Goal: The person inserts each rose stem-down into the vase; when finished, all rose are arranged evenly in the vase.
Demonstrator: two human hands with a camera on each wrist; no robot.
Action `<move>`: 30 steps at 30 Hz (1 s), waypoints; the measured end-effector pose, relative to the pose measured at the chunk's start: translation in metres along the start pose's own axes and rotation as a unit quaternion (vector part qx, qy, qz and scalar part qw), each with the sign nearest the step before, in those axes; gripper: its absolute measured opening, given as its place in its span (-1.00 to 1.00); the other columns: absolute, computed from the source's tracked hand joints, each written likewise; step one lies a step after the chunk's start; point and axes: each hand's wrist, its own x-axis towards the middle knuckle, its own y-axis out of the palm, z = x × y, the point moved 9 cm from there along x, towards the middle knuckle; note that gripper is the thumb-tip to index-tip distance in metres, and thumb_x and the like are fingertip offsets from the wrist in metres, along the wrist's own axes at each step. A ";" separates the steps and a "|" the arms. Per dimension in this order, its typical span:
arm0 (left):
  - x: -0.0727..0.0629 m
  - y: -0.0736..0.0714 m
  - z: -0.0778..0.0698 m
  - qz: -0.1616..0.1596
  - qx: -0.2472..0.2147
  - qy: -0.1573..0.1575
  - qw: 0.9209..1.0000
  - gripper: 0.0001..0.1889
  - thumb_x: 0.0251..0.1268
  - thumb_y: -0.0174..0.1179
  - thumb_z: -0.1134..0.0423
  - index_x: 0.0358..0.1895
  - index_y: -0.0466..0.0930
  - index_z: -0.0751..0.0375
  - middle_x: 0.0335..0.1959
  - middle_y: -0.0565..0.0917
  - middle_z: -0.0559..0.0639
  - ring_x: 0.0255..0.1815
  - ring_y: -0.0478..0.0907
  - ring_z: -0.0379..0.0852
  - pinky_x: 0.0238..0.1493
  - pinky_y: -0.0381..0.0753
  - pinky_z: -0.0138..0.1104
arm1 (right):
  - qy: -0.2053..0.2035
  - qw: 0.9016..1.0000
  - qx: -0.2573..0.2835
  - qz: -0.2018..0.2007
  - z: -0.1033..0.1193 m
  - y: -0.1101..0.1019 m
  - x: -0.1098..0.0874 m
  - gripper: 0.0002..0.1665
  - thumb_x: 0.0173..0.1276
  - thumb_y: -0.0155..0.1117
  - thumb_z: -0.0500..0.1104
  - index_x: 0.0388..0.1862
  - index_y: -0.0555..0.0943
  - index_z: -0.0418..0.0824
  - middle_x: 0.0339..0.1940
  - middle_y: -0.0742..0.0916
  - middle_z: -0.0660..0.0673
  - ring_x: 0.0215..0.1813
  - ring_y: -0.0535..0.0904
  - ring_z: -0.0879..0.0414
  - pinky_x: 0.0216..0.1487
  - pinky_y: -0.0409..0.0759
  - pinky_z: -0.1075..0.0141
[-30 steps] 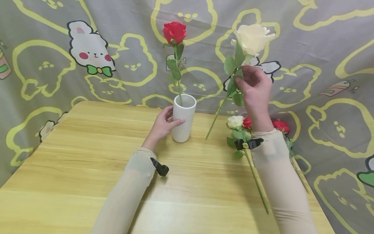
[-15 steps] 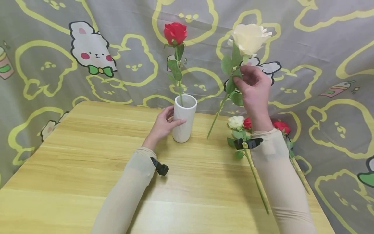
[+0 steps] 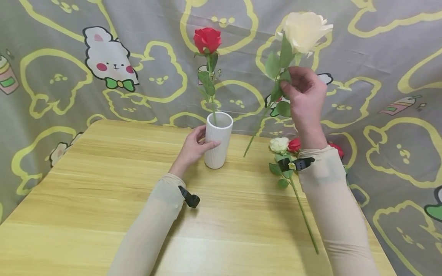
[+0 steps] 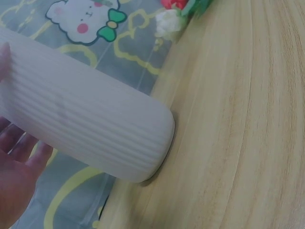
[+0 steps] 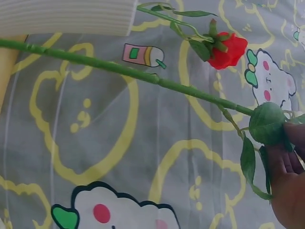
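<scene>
My left hand [image 3: 191, 149] grips a white ribbed vase [image 3: 218, 147], thumb across its front and fingers round the far side. The vase stands upright on the table with one red rose [image 3: 207, 40] in it. Higher up on the right, my right hand [image 3: 309, 96] pinches the leafy stem of a large cream-white rose [image 3: 305, 32]. Its stem slants down to the left, the lower end in the air right of the vase. The left wrist view shows the vase base [image 4: 143, 148] on the wood. In the right wrist view, the bare green stem [image 5: 157, 80] crosses below the vase.
On the right of the wooden table [image 3: 103, 199] lie a smaller white rose [image 3: 279, 145] and a red rose [image 3: 294, 145]. Another red bloom [image 3: 339, 150] shows partly behind my right forearm. A grey patterned curtain [image 3: 152, 23] hangs close behind the table.
My right hand first shifts slightly left, then lifts up and to the right with the white rose. My left hand and the vase stay put.
</scene>
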 end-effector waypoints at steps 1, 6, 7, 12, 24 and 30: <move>0.000 0.000 0.000 -0.001 0.000 -0.001 1.000 -0.27 0.19 0.40 0.35 0.40 0.26 0.37 0.35 0.39 0.26 0.37 0.31 0.10 0.36 0.36 -0.20 | -0.003 1.000 0.005 0.000 0.002 0.000 0.001 -0.72 0.13 0.30 -0.57 -0.23 0.71 -0.30 -0.32 0.72 -0.18 -0.29 0.65 0.11 -0.21 0.63 0.39; 0.000 -0.001 0.001 -0.004 0.000 -0.003 1.000 -0.27 0.19 0.40 0.36 0.40 0.25 0.37 0.35 0.39 0.27 0.38 0.31 0.11 0.37 0.35 -0.20 | -0.013 0.999 0.029 -0.013 0.011 0.000 0.006 -0.72 0.12 0.29 -0.58 -0.24 0.72 -0.33 -0.31 0.72 -0.20 -0.31 0.64 0.08 -0.22 0.62 0.37; 0.001 -0.001 0.002 -0.004 0.000 -0.003 1.000 -0.27 0.19 0.40 0.37 0.40 0.25 0.37 0.35 0.39 0.27 0.38 0.31 0.11 0.36 0.35 -0.20 | -0.016 0.999 0.031 -0.018 0.012 -0.001 0.008 -0.72 0.11 0.29 -0.58 -0.25 0.72 -0.33 -0.31 0.73 -0.20 -0.32 0.64 0.08 -0.22 0.62 0.37; 0.001 0.000 0.002 -0.002 -0.001 -0.001 1.000 -0.27 0.18 0.40 0.37 0.40 0.26 0.37 0.35 0.39 0.27 0.37 0.32 0.10 0.36 0.37 -0.21 | -0.019 0.998 0.049 -0.027 0.020 0.000 0.014 -0.70 0.10 0.24 -0.61 -0.26 0.72 -0.34 -0.32 0.73 -0.21 -0.32 0.64 0.08 -0.23 0.62 0.35; 0.000 -0.001 0.002 -0.006 -0.001 0.000 1.000 -0.27 0.18 0.41 0.36 0.40 0.26 0.38 0.33 0.40 0.28 0.36 0.33 0.12 0.37 0.35 -0.17 | -0.025 0.996 0.082 -0.031 0.032 0.011 0.026 -0.72 0.07 0.30 -0.61 -0.29 0.71 -0.35 -0.33 0.72 -0.23 -0.32 0.63 0.01 -0.25 0.61 0.32; 0.001 0.000 0.000 -0.003 0.003 0.001 1.000 -0.27 0.18 0.41 0.36 0.39 0.26 0.39 0.33 0.40 0.28 0.37 0.33 0.12 0.36 0.36 -0.16 | -0.030 0.994 0.093 -0.041 0.038 0.015 0.032 -0.73 0.06 0.29 -0.62 -0.31 0.70 -0.35 -0.34 0.72 -0.24 -0.34 0.62 0.01 -0.24 0.63 0.31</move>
